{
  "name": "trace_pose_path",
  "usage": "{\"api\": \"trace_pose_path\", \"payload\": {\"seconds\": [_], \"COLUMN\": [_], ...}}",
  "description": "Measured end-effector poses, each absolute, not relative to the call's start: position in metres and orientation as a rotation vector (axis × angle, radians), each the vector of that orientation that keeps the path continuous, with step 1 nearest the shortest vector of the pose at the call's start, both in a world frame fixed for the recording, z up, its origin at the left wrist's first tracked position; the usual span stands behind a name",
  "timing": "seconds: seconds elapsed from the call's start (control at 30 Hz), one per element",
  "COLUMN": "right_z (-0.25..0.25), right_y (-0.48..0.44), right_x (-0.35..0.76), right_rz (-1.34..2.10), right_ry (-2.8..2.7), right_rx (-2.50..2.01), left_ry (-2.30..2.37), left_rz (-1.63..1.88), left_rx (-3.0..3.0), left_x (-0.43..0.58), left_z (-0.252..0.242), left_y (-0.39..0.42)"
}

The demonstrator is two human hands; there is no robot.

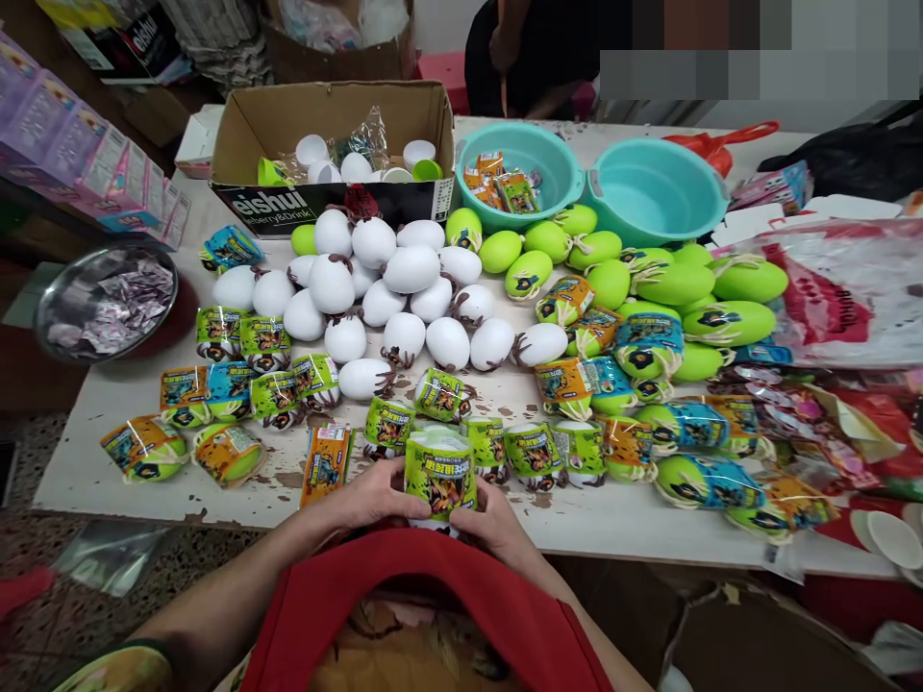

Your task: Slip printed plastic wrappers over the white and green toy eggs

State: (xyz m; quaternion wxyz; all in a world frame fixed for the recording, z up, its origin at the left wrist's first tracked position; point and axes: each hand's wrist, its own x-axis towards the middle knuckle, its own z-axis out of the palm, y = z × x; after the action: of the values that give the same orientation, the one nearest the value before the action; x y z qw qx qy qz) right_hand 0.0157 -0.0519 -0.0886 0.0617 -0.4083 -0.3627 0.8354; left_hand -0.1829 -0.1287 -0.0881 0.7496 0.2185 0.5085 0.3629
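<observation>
Both of my hands grip one white toy egg with a green printed wrapper [441,476] at the table's near edge. My left hand [379,495] has its fingers around the left side, and my right hand [486,514] presses the lower right side. The egg's bottom is partly hidden by my thumbs and the red apron. Left of my hands lies a flat stack of orange wrappers [327,466]. Just beyond stand several wrapped white eggs [389,426]. Farther back is a pile of bare white eggs [411,269] with brown claw shapes.
Green eggs [674,284] fill the right. Behind stand a cardboard box [332,207] of egg shells and two teal basins [660,226], one holding packets. A metal bowl [54,317] of sachets sits at left. Across the table is another person's hand [505,48].
</observation>
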Motion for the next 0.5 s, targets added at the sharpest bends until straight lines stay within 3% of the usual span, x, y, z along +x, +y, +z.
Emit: {"api": "trace_pose_path", "payload": {"seconds": [0.2,0.33,0.43,0.5], "right_z": [-0.095,-0.102,-0.111,-0.118], "right_y": [-0.049,0.016,0.086,0.123], "right_x": [0.023,0.042,0.053,0.053], "right_rz": [2.483,1.963,1.655,1.591], "right_ry": [-1.111,-1.171,-1.362,-1.554], "right_rx": [-1.368,-1.704,-1.843,-1.961], "left_ry": [1.087,1.606,2.261,2.441], "left_rz": [0.786,0.914,0.571,0.297], "left_rx": [0.450,0.342,0.380,0.374], "left_x": [-0.183,-0.233,-0.278,-0.292], "left_z": [-0.086,-0.108,-0.137,-0.159], "left_y": [-0.126,-0.145,-0.182,-0.205]}}
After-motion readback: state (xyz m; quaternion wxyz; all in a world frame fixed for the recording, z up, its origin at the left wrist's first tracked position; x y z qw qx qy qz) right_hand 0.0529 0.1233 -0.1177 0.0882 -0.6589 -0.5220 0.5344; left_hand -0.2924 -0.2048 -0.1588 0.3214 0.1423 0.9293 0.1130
